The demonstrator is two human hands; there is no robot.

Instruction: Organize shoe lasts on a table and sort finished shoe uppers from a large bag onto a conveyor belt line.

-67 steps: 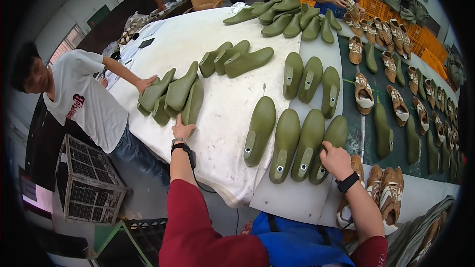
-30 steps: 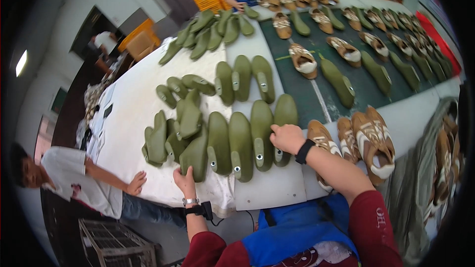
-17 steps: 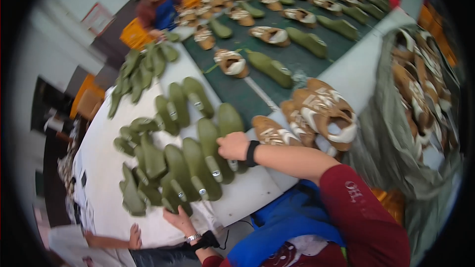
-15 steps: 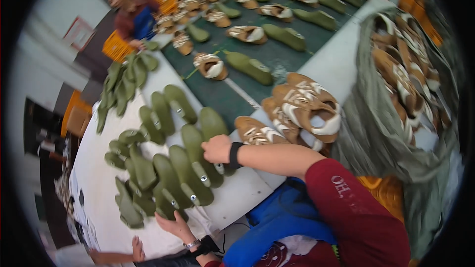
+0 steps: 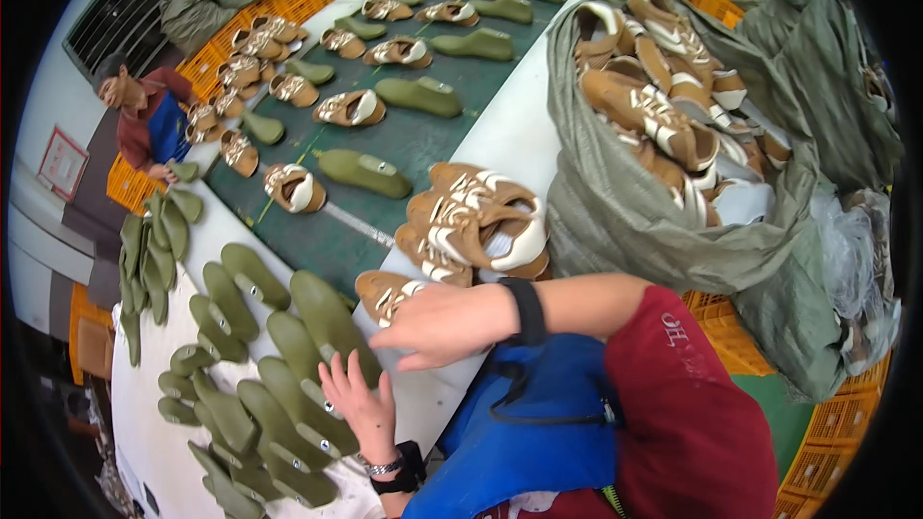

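Green shoe lasts (image 5: 327,322) stand and lie in rows on the white table before me. My left hand (image 5: 363,406) is raised over the nearest lasts, fingers spread, holding nothing. Just right of it, my right hand (image 5: 442,325) reaches leftward with fingers stretched out and partly covers a brown-and-white shoe (image 5: 383,290). Whether it touches that shoe cannot be made out. Beyond it, several more brown shoes (image 5: 471,221) are bunched together at the table's edge.
A green conveyor belt (image 5: 288,245) carries shoes and lasts in rows. At right stands a large grey-green sack (image 5: 615,231) full of shoes. A person (image 5: 154,120) in a blue apron stands at far left beside a pile of lasts (image 5: 154,240). Orange crates (image 5: 836,423) are stacked lower right.
The view has swung right, showing more of the sack. My right hand has left the lasts for the single shoe. My left hand has risen from the near lasts toward my right hand.
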